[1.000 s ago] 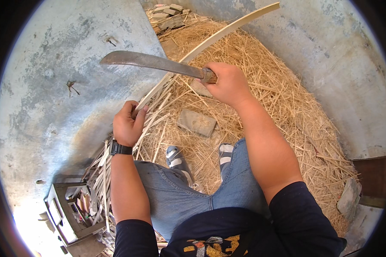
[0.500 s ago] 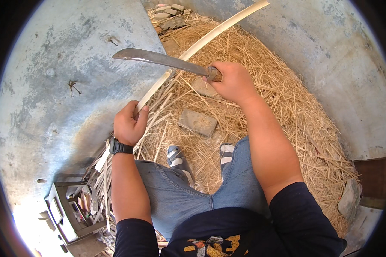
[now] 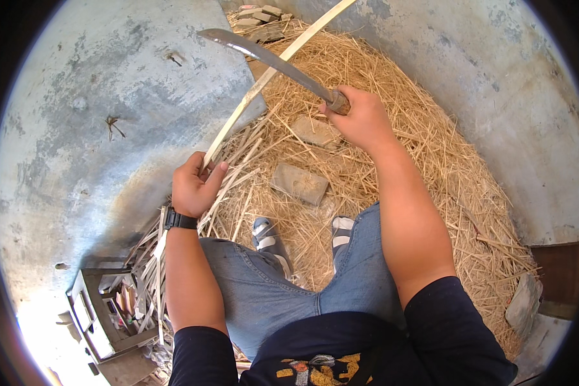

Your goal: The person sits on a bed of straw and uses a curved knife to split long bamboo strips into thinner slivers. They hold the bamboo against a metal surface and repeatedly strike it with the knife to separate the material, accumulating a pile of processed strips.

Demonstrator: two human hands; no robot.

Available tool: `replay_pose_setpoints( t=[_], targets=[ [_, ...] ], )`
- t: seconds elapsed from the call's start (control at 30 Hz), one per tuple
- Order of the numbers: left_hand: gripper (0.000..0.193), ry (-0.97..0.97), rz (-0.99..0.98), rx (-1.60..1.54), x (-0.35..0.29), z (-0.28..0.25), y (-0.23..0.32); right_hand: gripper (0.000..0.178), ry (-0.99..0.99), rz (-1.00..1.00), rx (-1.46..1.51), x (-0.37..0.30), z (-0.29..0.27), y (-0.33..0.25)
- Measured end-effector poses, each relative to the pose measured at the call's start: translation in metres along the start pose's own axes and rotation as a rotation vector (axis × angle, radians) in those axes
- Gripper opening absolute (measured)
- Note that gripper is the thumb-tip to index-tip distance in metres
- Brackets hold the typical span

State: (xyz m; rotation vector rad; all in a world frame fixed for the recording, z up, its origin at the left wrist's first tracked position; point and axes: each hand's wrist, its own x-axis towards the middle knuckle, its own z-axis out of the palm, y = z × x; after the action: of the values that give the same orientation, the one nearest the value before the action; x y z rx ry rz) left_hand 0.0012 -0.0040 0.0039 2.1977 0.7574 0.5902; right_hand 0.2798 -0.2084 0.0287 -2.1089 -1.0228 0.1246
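My left hand [image 3: 198,185], a dark watch on its wrist, is closed around the lower end of a long pale strip [image 3: 241,105], which looks like split bamboo. The strip slants up and away to the right, past the top of the view. In my right hand [image 3: 362,117] is the short handle of a machete [image 3: 302,78], gripped firmly. Its curved blade points up and to the left and crosses over the strip; whether the two touch, I cannot tell. The fingers of both hands are partly hidden.
Shavings and thin strips [image 3: 424,174] cover the floor around my feet. Two flat bricks [image 3: 299,184] lie ahead of my sandals. Weathered blue-grey walls [image 3: 141,96] curve around both sides. A wooden frame [image 3: 109,315] stands lower left, a stone [image 3: 524,303] lower right, stacked bricks [image 3: 260,15] far ahead.
The machete's blade has swung upward, its tip rising and shifting right. The strip's far end has moved left, and the strip now stands steeper. My left hand has barely moved.
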Motion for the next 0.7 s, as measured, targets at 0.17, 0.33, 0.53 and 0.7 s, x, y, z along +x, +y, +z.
replay_pose_setpoints(
  t=[0.17,0.33,0.53,0.7],
  targets=[
    [0.036,-0.033,0.004,0.052,0.002,0.006,-0.013,0.019,-0.103,-0.263,-0.092,-0.011,0.026,-0.011],
    [0.039,-0.024,0.007,0.104,-0.002,0.008,0.004,0.025,-0.168,-0.377,-0.251,-0.017,0.038,-0.018],
    [0.039,-0.086,-0.019,0.097,-0.001,0.002,-0.006,0.019,-0.095,-0.198,-0.144,-0.012,0.02,-0.015],
    [0.043,-0.057,0.063,0.019,-0.001,0.006,-0.008,0.02,-0.056,-0.185,-0.12,-0.01,0.017,-0.009]
  ],
)
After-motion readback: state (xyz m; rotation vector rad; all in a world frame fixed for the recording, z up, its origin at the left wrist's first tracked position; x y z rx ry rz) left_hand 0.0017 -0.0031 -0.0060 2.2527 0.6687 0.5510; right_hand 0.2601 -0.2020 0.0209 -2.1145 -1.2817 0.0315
